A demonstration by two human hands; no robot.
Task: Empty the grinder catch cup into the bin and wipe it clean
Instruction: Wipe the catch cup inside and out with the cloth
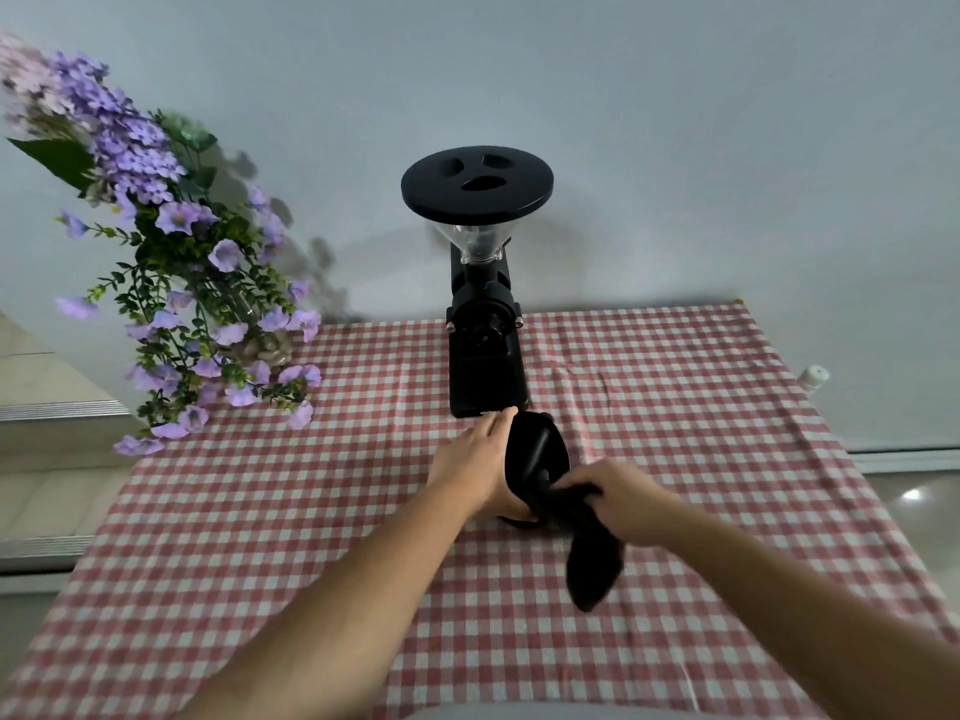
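Observation:
The black catch cup is tilted on its side just in front of the black grinder, its mouth turned toward me. My left hand grips the cup's left wall. My right hand is closed on a black cloth, one end pushed into the cup's mouth and the other end hanging down toward the table. No bin is in view.
The grinder stands at the back of a table covered with a red-and-white checked cloth. A vase of purple flowers is at the back left. A small white object sits beyond the table's right edge.

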